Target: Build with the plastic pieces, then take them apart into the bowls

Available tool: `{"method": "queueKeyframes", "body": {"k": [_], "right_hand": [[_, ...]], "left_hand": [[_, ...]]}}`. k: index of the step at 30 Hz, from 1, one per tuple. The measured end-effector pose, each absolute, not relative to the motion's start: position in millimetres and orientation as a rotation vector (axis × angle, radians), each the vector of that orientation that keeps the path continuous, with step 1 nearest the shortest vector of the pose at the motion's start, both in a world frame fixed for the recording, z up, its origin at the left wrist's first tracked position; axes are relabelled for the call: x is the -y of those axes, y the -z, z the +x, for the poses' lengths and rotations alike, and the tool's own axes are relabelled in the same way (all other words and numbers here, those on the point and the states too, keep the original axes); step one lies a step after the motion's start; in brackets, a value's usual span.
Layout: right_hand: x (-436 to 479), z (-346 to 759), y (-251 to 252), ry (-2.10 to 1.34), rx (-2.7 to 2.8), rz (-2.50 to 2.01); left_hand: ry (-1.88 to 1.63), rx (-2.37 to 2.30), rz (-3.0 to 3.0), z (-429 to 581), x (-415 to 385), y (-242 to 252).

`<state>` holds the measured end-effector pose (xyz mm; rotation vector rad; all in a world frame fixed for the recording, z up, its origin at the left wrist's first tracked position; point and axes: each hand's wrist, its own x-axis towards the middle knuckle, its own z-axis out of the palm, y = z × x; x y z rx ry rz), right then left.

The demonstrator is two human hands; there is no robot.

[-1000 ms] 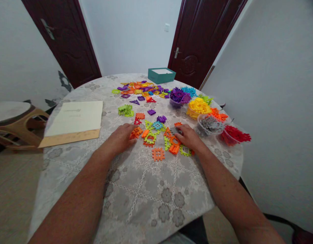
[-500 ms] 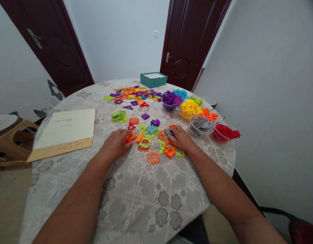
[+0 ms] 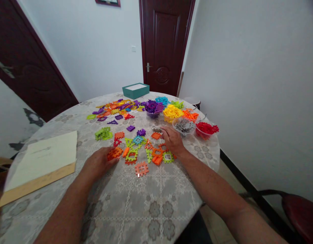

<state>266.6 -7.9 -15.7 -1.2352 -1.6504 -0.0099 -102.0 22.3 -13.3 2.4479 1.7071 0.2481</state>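
Observation:
My left hand (image 3: 102, 161) rests on the table at the near left of a loose group of interlocking plastic pieces. Its thumb and fingers close around orange building pieces (image 3: 114, 153). Farther right, my right hand (image 3: 173, 139) pinches a grey building piece (image 3: 156, 129) at the fingertips, just beyond an orange square piece (image 3: 155, 135). Between the hands lie green pieces (image 3: 132, 144), a blue square piece (image 3: 138, 140), a small orange piece (image 3: 125, 151) and a green window piece (image 3: 168, 157). Closest to me is a salmon window piece (image 3: 141, 168).
Beyond my right hand stand tubs of grey pieces (image 3: 184, 125), red pieces (image 3: 207, 128), yellow pieces (image 3: 173, 112) and purple pieces (image 3: 153, 106). A mixed pile (image 3: 115, 108) and a green box (image 3: 136, 91) sit farther back. Cardboard with a pale sheet (image 3: 44, 157) lies left.
The view has turned right and tilted up a little. My right hand has moved forward with the grey piece, uncovering the orange square. My left hand stays at the orange pieces.

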Motion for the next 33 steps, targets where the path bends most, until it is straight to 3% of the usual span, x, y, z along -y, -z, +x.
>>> {"method": "queueKeyframes", "body": {"k": [9, 14, 24, 33], "right_hand": [[15, 347, -17, 0.473, 1.463, -1.358], [7, 361, -4, 0.422, 1.699, -1.441], [9, 367, 5, 0.491, 1.5, -1.743], [9, 344, 3, 0.33, 1.69, -1.517]], "left_hand": [[-0.231, -1.728, 2.403, -99, -15, 8], [-0.31, -1.666, 2.438, -103, -14, 16], [-0.372, -1.649, 2.48, -102, -14, 24], [-0.446, -1.603, 2.523, -99, -12, 31]]}}
